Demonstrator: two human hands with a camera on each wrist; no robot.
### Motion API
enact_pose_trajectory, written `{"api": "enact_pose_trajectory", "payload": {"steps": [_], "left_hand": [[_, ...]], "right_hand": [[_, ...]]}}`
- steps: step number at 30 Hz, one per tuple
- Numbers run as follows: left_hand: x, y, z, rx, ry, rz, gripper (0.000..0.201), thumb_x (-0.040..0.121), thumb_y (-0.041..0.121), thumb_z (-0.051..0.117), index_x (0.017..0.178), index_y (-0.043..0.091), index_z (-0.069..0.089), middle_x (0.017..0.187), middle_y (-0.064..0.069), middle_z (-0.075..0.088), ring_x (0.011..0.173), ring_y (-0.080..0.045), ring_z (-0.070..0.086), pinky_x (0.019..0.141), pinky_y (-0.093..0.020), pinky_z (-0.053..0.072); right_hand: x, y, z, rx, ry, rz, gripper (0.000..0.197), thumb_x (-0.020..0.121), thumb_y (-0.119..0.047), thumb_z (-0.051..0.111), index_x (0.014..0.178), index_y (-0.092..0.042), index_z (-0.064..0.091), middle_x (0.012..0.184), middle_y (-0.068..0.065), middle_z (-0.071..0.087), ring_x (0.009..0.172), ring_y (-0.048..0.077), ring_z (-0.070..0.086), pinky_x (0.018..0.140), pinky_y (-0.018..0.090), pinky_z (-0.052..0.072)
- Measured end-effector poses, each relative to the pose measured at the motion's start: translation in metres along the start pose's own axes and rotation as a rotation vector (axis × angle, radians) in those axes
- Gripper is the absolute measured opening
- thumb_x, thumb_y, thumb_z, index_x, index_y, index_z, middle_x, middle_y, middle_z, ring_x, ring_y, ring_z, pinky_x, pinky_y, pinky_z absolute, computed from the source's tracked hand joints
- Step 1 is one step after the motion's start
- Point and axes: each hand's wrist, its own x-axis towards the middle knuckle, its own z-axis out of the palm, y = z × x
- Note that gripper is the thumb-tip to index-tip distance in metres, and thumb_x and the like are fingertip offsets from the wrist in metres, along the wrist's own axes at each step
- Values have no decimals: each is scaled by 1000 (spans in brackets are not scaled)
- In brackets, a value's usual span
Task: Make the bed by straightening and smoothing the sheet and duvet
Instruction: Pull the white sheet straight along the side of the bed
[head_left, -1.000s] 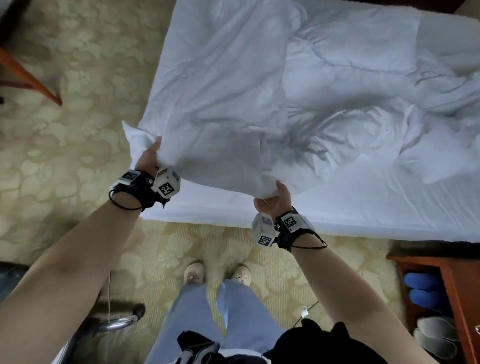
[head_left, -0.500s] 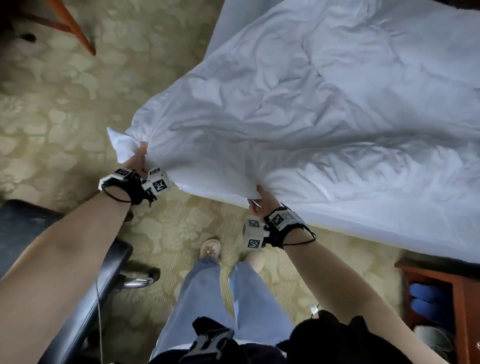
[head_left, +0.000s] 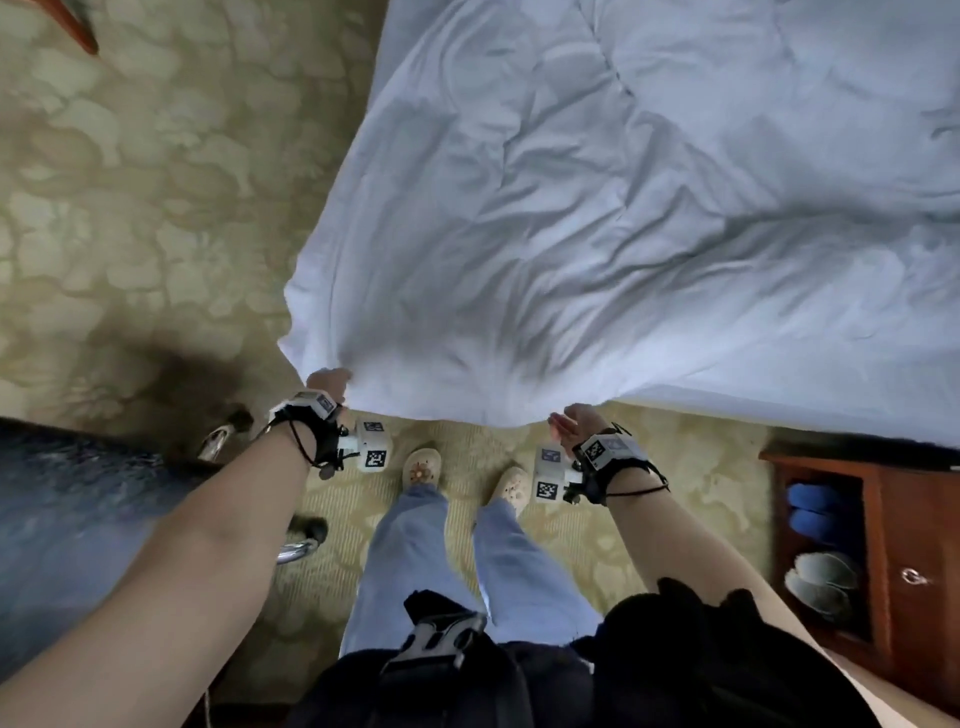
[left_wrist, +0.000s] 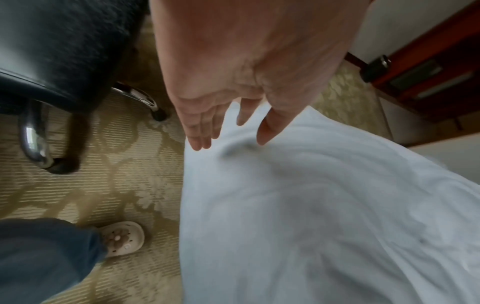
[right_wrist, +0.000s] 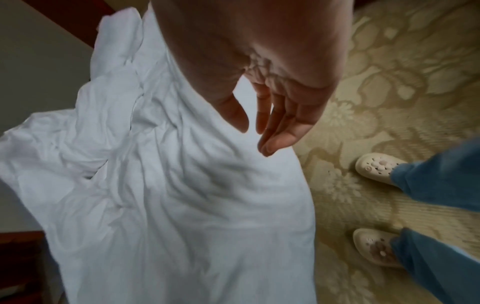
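You are spreading the duvet (head_left: 597, 234), which lies rumpled over the bed with its near edge hanging off; next, I judge, smooth the creases. Your left hand (left_wrist: 233, 92) and right hand (right_wrist: 262, 92) have straight, loose fingers by that edge, holding nothing.

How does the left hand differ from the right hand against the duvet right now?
The left hand is at the duvet corner, fabric lying between thumb and fingers; the right hand is farther along the near edge, nothing between its fingers. The left hand shows its back to the head camera; the right hand shows its palm. Both have uncurled fingers and grip nothing.
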Motion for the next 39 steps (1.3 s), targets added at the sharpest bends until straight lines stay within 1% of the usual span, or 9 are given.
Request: {"api": "enact_pose_trajectory", "payload": {"steps": [4,7,9,11,15,18,21,33,39], "left_hand": [[-17,32,34,-41,-135,26,23,96,10,46,75,17,50,77,-5,41,71,-21,47,71,-32,42],[-18,47,65,-30,-214,63,35,96,9,48,131,9,50,81,-7,48,94,-23,45,84,-35,42],[-25,53,80,27,-270,106,46,96,10,49,141,9,41,101,-12,53,98,-23,46,94,-39,44],[-30,55,98,58,-300,124,47,95,10,50,141,9,41,109,-11,52,99,-23,46,99,-40,44],[-42,54,131,87,-329,116,46,95,10,49,141,7,41,78,-4,50,93,-23,46,85,-34,43],[-53,53,160,132,-365,123,47,96,11,49,141,6,40,94,-8,52,97,-23,46,92,-37,44],[-61,53,189,164,-385,132,46,97,11,48,142,5,39,99,-8,51,98,-22,46,95,-38,43],[-107,56,348,272,-332,126,36,95,11,50,129,2,52,86,-7,51,83,-22,48,82,-31,41],[-120,41,419,310,-250,17,21,94,16,54,112,6,59,106,-7,52,94,-21,54,88,-44,48]], "right_hand": [[1,-16,-33,-58,85,-70,17,96,-11,34,83,-8,45,61,7,61,30,12,54,29,13,35],[5,-27,-55,-52,139,-118,12,99,-15,41,104,-5,43,77,8,54,56,16,53,46,19,45],[8,-36,-67,-50,171,-140,15,99,-18,43,108,-6,40,78,8,53,63,17,51,57,22,44],[8,-44,-75,-62,190,-142,19,98,-22,45,107,-6,40,83,8,54,66,18,52,64,25,44],[7,-59,-87,-26,195,-167,45,96,-26,49,135,-10,36,106,10,53,81,22,55,87,34,47],[6,-69,-102,53,194,-215,55,95,-24,51,143,-10,30,125,14,49,94,25,55,81,35,49],[9,-77,-123,93,195,-217,56,94,-22,53,144,-11,30,110,11,52,89,24,56,71,34,50],[90,-158,-245,232,97,-214,53,94,-29,53,142,-16,36,139,13,46,109,29,52,86,38,47],[142,-209,-290,280,22,-182,47,97,-32,50,140,-16,39,141,12,46,112,28,52,81,35,50]]}}
